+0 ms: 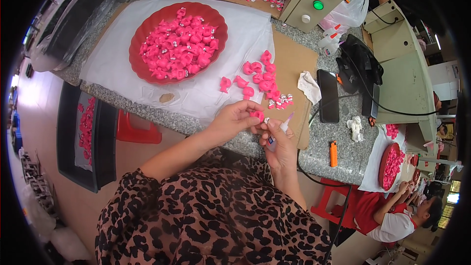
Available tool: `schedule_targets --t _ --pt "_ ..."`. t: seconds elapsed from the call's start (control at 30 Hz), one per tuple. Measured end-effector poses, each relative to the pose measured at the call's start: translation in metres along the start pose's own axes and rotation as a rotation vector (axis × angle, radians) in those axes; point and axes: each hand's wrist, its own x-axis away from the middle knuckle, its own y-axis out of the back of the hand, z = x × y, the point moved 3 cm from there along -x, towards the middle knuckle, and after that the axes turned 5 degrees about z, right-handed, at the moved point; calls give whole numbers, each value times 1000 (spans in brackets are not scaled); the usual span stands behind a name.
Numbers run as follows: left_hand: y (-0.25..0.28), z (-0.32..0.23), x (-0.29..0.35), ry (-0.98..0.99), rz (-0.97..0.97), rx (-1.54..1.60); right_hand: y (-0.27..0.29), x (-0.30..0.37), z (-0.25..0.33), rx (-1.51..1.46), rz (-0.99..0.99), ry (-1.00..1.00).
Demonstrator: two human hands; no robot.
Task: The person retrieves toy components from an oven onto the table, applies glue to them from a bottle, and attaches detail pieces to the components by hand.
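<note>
Near the table's front edge, my left hand (233, 119) pinches a small hollow pink plastic piece (257, 114) between its fingertips. My right hand (284, 153) is wrapped round a small squeeze bottle (271, 144) with a thin pale nozzle pointing up and away. A tiny white bit (267, 120) shows at the right fingertips, close beside the pink piece. Just beyond my hands lie several loose pink pieces (267, 84) and a cluster of small white-and-silver parts (281, 101). At the far left, a scalloped red bowl (136, 56) holds a heap of similar pink pieces (177, 44).
White sheeting (110, 61) and cardboard (299, 64) cover the granite table. To the right are a phone (327, 96), crumpled tissue (355, 127), an orange lighter (333, 153) and a black cable. A machine with lit buttons (318, 5) stands behind. A co-worker (392, 221) sits at right.
</note>
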Motion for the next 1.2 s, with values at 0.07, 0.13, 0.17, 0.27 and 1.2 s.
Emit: schedule_targets --t 0.07,0.13,0.17,0.27,1.2 --pt "-1 1 0 -2 6 -27 -1 1 -1 34 -10 51" --pt "-2 2 1 -33 -56 -13 -2 1 -1 63 -3 111" --pt "-2 3 1 -34 -57 -13 -1 1 -2 64 -2 111" --pt "-1 3 0 -62 -48 2 -1 2 -3 124 1 141" --pt "-2 -2 0 7 -8 4 3 -8 -3 24 89 -127"
